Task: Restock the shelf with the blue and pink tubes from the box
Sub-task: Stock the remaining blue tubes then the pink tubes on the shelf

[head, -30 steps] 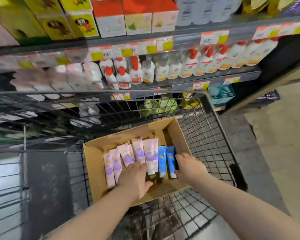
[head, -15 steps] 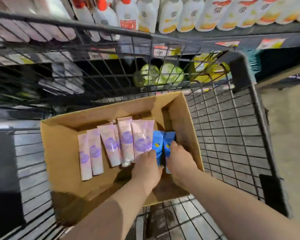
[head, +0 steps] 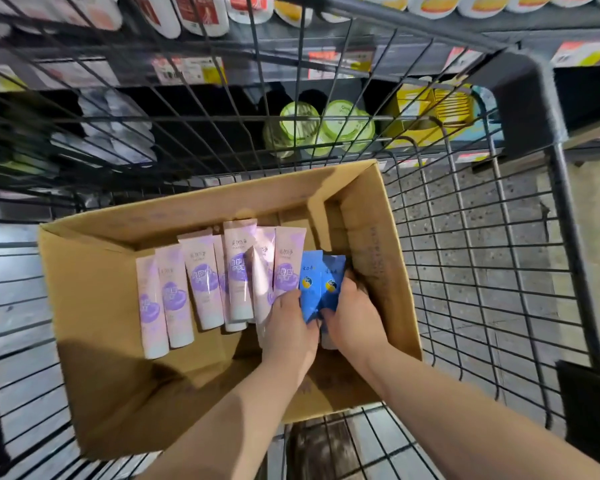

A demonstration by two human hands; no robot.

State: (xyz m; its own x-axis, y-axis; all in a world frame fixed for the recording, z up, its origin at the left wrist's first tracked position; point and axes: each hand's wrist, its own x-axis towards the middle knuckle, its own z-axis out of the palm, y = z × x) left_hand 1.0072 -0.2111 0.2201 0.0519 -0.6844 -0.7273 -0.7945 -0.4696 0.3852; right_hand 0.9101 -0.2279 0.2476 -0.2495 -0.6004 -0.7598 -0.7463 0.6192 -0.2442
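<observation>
Blue tubes [head: 321, 289] in box [head: 94, 306], gripped by fingers [head: 289, 296] of left hand [head: 291, 330] and right hand [head: 354, 320]

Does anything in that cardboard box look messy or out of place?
Nothing is spilled or damaged. The pink tubes lie in a ragged row in the box: several overlap, and one is tipped on its edge near the blue tubes.
</observation>
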